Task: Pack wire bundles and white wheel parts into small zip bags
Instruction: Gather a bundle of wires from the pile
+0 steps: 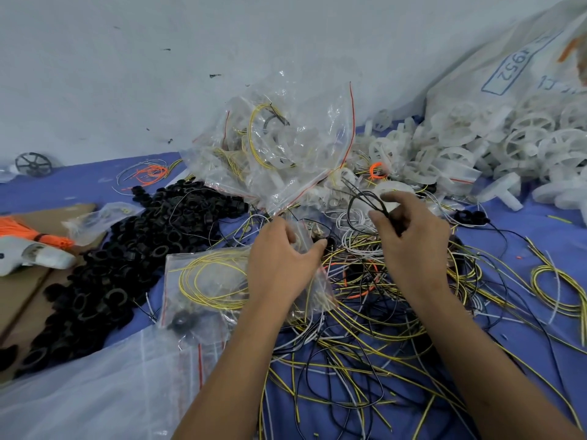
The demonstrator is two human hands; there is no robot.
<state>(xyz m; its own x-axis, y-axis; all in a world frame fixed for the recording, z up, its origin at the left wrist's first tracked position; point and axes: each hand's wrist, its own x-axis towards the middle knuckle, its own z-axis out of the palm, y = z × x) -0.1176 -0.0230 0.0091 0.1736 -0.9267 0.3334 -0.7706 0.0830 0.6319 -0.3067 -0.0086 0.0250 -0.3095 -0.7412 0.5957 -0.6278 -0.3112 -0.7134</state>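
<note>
My left hand [283,249] pinches a small clear zip bag [303,236] at centre, above the tangled wire pile. My right hand [409,230] pinches a looped black wire bundle [360,204] just right of it. White plastic wheel parts [476,147] heaped far right.

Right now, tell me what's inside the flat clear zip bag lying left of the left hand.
The flat clear zip bag holds a coil of yellow wire and a black ring part. The left hand covers its right edge, hiding anything there.
</note>
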